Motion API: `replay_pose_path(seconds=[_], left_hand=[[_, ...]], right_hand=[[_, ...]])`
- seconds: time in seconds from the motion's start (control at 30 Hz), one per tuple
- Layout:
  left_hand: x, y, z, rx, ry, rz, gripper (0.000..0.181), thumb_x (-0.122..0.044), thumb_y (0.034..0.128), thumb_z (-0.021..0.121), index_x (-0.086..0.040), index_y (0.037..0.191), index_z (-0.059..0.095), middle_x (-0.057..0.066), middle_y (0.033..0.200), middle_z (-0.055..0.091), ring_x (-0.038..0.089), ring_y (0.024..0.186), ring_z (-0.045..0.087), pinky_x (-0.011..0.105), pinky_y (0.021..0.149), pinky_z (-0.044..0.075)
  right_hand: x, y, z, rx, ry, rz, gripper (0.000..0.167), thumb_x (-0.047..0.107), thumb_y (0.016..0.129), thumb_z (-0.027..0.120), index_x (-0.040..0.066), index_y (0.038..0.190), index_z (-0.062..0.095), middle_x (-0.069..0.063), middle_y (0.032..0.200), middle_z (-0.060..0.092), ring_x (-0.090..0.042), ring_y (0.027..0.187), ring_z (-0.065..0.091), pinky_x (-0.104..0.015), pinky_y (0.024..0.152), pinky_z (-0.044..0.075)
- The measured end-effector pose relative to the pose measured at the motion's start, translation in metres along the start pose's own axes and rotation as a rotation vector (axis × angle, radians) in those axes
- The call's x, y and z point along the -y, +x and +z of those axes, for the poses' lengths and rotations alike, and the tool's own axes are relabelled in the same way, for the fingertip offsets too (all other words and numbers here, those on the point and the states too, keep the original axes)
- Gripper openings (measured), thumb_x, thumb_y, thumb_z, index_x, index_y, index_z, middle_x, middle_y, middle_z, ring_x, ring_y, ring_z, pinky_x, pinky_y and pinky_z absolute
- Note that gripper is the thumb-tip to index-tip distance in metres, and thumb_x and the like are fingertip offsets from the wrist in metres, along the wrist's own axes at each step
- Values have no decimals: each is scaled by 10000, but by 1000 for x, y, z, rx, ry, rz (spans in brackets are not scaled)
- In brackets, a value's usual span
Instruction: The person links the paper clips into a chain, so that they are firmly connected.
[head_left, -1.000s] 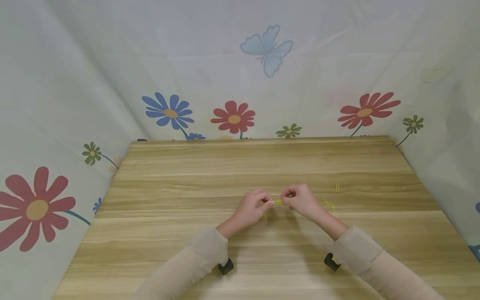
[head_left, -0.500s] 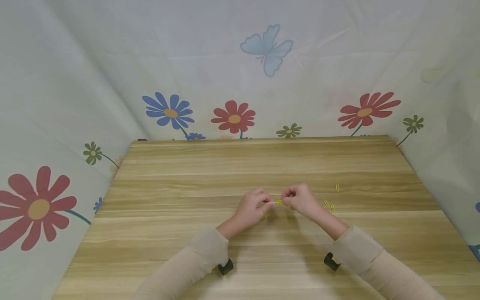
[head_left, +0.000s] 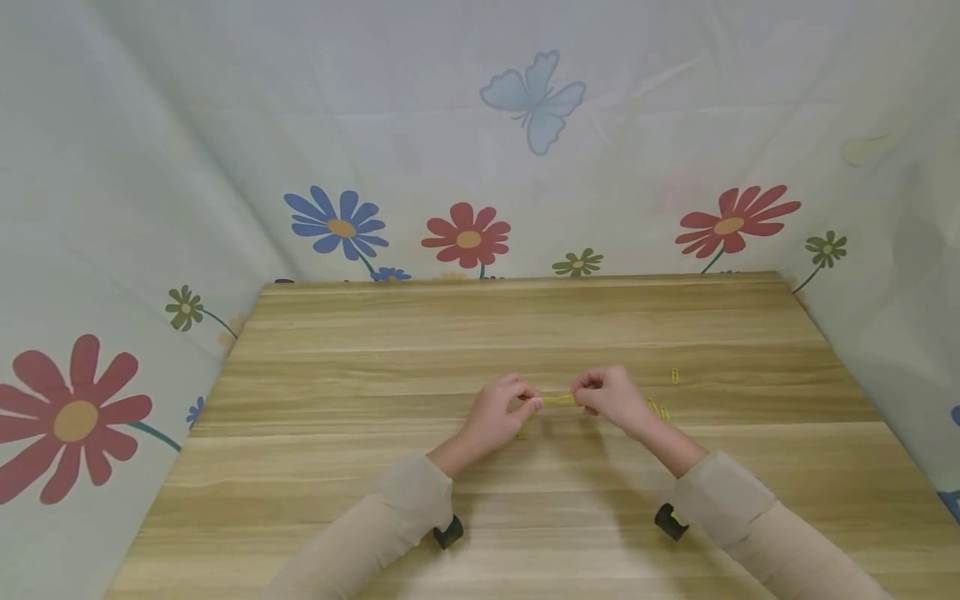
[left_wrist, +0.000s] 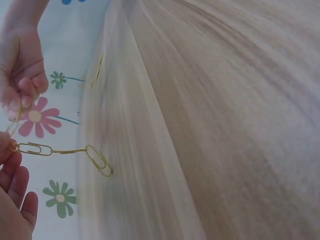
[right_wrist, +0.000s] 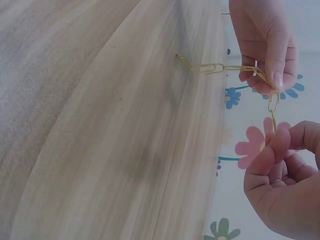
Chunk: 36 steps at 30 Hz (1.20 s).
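A chain of linked yellow paper clips (head_left: 557, 400) is stretched between the two hands above the table. The left hand (head_left: 497, 417) pinches it between thumb and fingers; from that grip several linked clips (left_wrist: 37, 148) hang down, the lowest clip (left_wrist: 99, 161) reaching the tabletop. At the other end, the right hand (head_left: 611, 402) pinches a clip with thumb and forefinger. In the right wrist view the left hand (right_wrist: 267, 45) and the right hand (right_wrist: 287, 180) have one clip (right_wrist: 273, 101) plainly visible between them, joined to the one in the right fingertips.
Loose yellow clips lie right of the hands on the wooden table (head_left: 360, 350): one farther back (head_left: 675, 376), two nearer (head_left: 664, 413) beside the right wrist. A flowered cloth (head_left: 630, 167) stands behind the table and along its sides. Black wrist mounts (head_left: 448, 532) show below both sleeves.
The hands have moved slightly apart, the right one to the right and the left one a little left. More of the yellow chain shows between them.
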<state>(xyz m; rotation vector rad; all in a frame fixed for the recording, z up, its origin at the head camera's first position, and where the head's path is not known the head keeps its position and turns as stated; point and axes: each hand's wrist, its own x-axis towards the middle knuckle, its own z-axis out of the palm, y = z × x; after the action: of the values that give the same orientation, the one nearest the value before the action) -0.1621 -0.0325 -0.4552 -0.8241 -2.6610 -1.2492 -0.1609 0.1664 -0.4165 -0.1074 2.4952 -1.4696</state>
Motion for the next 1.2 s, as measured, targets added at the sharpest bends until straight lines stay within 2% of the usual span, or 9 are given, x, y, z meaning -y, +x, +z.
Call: replay_pose_path(seconds=[0.1,0.2,0.37,0.47,0.6,0.73,0.97,1.2], left_hand=[[1,0,0,0,-13,-19,97,-200,835,598,-118,839,650,-25,848,599,102,832,547,261,744,443],[2,0,0,3,-6,-15,125,-217,842,584,-123,884,655,-20,889,615,115,851,551,268,753,444],[0,1,-1,24,-14,-14,213,-244,861,551,-116,1002,646,-2,975,629,142,893,554,295,772,441],[-2,2,-1,40,-62,-7,262,-270,889,507,-109,1059,626,-2,1005,624,131,924,549,311,804,436],[-6,6,-2,60,-171,-2,328,-324,919,443,-103,1097,607,-3,1042,613,110,975,543,324,849,434],[-12,9,-3,65,-258,-17,319,-314,922,444,-92,1072,617,14,1054,612,123,1005,543,333,877,428],[-21,10,-7,72,-351,-45,235,-225,906,490,-56,966,642,68,1001,629,171,959,547,299,840,413],[-27,12,-14,93,-390,-76,200,-195,896,508,-48,899,642,57,943,631,145,923,532,298,831,410]], right_hand=[[3,-1,-3,4,29,-6,152,9,798,540,-90,889,609,-131,759,624,-101,581,529,-246,566,481],[6,-1,-7,9,47,-4,165,17,809,534,-95,914,596,-157,803,627,-119,611,551,-292,603,499],[11,-1,-11,30,57,-3,180,19,818,534,-104,938,587,-197,862,624,-148,657,573,-297,634,509],[15,-1,-12,45,59,-11,195,30,823,538,-108,952,583,-201,877,622,-166,686,587,-264,631,510],[22,-2,-12,65,46,-41,206,47,823,543,-107,952,586,-194,848,625,-149,654,583,-275,624,516],[29,-3,-12,81,44,-80,188,45,819,541,-103,923,595,-167,786,626,-113,603,560,-320,625,520],[34,-6,-11,93,60,-98,160,31,822,539,-95,903,597,-148,772,625,-107,593,553,-342,631,521],[38,-8,-14,105,77,-117,166,36,822,549,-95,916,589,-101,769,623,-107,616,558,-318,634,521]])
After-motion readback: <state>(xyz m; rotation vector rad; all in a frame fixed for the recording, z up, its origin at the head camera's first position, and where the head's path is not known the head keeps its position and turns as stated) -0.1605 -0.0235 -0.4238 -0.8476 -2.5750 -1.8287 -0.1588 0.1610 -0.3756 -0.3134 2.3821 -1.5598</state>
